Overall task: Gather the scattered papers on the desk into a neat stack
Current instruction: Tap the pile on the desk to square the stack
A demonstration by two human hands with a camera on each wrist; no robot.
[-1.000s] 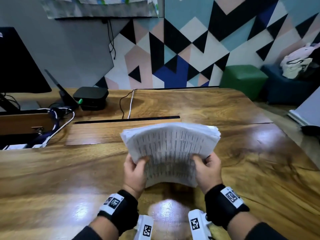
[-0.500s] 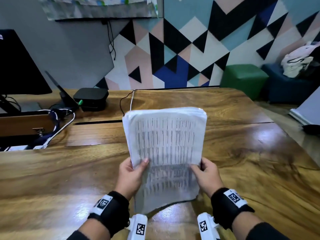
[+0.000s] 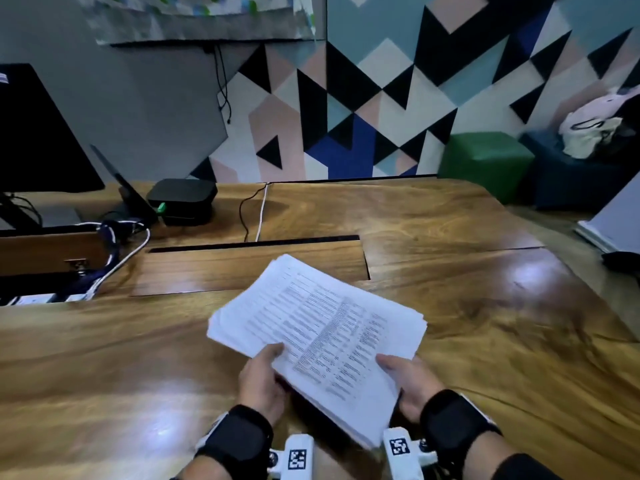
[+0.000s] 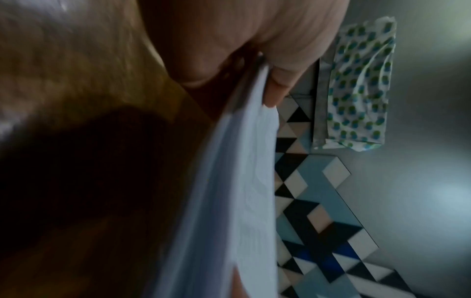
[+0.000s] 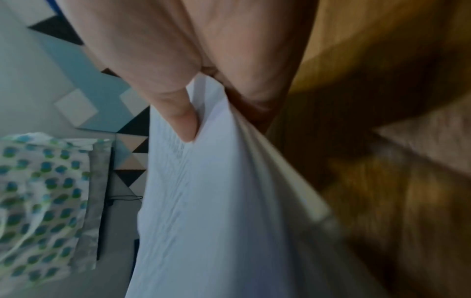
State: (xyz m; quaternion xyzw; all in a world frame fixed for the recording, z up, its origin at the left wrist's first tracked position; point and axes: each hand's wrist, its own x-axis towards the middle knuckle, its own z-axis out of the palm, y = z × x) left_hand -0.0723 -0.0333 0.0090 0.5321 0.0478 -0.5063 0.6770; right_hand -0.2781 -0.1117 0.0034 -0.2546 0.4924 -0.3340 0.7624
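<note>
Holding the stack of papers (image 3: 318, 334) over the wooden desk (image 3: 485, 306), I am pinching it with both hands: the left hand (image 3: 261, 382) is clamping the near left edge, thumb on top and fingers beneath, and the right hand (image 3: 412, 384) is doing the same at the near right corner. The sheets are sitting skewed, with their edges fanning at the far side, so I am judging that loose top pages could be sliding off if the tilt steepens or either pinch slackens. A bend is forming between my thumbs, and squeezing harder could be creasing the pages. Both wrist views are smearing with blur, so I am unable to count sheets or read the print. My fingers under the stack are staying out of sight.
</note>
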